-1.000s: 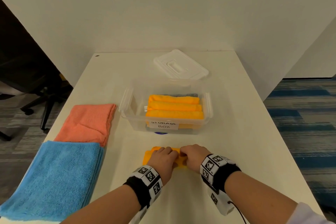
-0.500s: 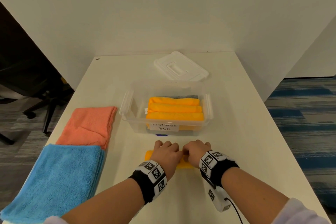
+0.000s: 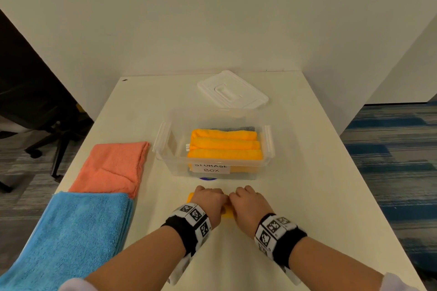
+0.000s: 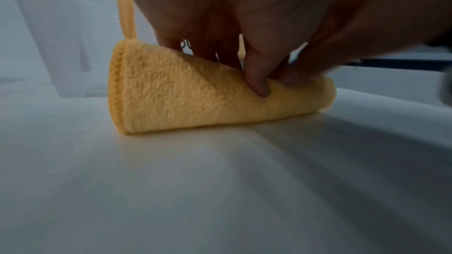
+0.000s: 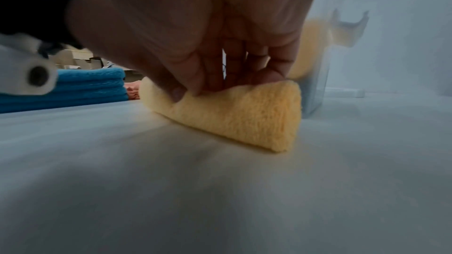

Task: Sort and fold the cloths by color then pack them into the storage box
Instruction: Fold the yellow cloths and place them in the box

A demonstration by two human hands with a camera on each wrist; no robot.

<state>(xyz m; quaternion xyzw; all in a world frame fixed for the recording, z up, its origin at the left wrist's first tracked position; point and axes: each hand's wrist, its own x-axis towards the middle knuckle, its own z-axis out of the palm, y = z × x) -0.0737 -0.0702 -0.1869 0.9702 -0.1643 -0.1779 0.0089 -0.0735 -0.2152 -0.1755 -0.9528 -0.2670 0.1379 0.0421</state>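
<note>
**Soft yellow roll, held at both ends, close to the box**

Although most of it is hidden from the head camera, the yellow cloth point(image 3: 226, 214) lies on the table point(image 3: 319, 184) just in front of the storage box point(image 3: 165, 156), with only slivers showing beside and between the two hands. The left hand point(image 3: 208, 203) and the right hand point(image 3: 248, 205) sit side by side on it, knuckles up, fingers curled down. Three yellow rolls point(image 3: 224, 146) already fill part of the box; its lid point(image 3: 233, 90) lies behind. An orange cloth point(image 3: 111, 168) and a blue cloth point(image 3: 78, 231) wait on the left.

From the left wrist, the yellow cloth point(image 4: 195, 96) is a plump terry roll. The left hand's fingers point(image 4: 258, 82) curl over its top and dent the pile, so it looks soft, light and springy, likely to unroll if released.

From the right wrist, the right hand's fingers point(image 5: 186, 86) pinch the yellow cloth point(image 5: 244, 119) from above near its other end, with the box wall just behind. The roll would probably travel best gripped around its whole girth at both ends, loose edge trapped under the fingers.
</note>
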